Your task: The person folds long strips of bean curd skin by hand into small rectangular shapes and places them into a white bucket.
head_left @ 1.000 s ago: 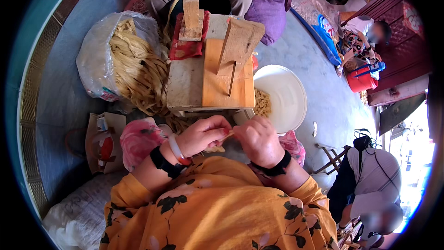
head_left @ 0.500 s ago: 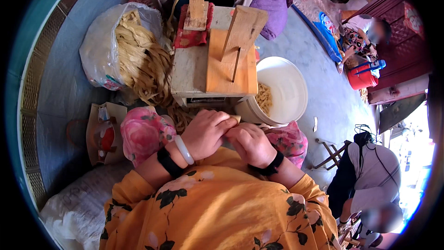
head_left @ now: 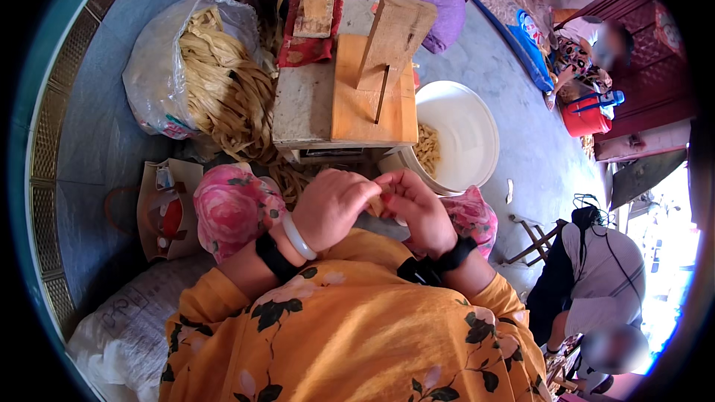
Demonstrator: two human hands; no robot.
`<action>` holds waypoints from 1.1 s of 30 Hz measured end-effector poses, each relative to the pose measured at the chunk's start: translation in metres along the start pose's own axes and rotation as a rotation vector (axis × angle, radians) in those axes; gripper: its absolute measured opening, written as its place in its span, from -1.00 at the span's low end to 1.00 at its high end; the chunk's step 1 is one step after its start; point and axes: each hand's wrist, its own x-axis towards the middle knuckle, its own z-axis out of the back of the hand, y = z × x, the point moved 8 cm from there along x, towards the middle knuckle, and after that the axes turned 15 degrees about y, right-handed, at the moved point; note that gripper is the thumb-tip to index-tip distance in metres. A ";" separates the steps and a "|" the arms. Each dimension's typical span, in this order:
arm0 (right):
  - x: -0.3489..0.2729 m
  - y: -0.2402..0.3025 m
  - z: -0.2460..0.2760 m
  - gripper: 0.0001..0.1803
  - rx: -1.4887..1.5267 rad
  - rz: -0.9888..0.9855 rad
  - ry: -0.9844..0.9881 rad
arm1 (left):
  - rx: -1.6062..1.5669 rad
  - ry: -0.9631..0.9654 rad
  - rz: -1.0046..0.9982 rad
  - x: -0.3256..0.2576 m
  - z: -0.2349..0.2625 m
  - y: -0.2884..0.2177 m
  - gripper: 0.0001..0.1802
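Observation:
Above my lap, my left hand (head_left: 333, 208) and my right hand (head_left: 418, 212) meet with curled fingers around a small tan folded strip (head_left: 377, 205). Fingers of both hands pinch it and partly cover it, so its full shape is hidden. Just beyond my hands stands a low worn table (head_left: 302, 115). On it lies an orange-brown wooden board (head_left: 348, 123) bearing a tall tilted wooden block (head_left: 393, 41) and a thin dark rod (head_left: 381, 97). To the table's right, a white bucket (head_left: 478, 123) contains small tan folded pieces (head_left: 427, 149).
Left of the table, a clear plastic bag (head_left: 153, 67) spills long tan strips (head_left: 227, 78). A smaller wooden stand (head_left: 314, 4) sits on red cloth at the table's far end, before another seated person. A paper bag (head_left: 165, 212) stands left. Two people sit at right, near a folding stool (head_left: 538, 242).
My right hand has turned and lifted slightly, its fingers now higher, and more of the tan strip shows between my hands. The view has shifted a little.

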 end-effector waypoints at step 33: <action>-0.012 0.033 -0.023 -0.72 -0.836 -0.019 0.068 | -0.493 -0.134 0.469 -0.027 0.011 0.053 -0.87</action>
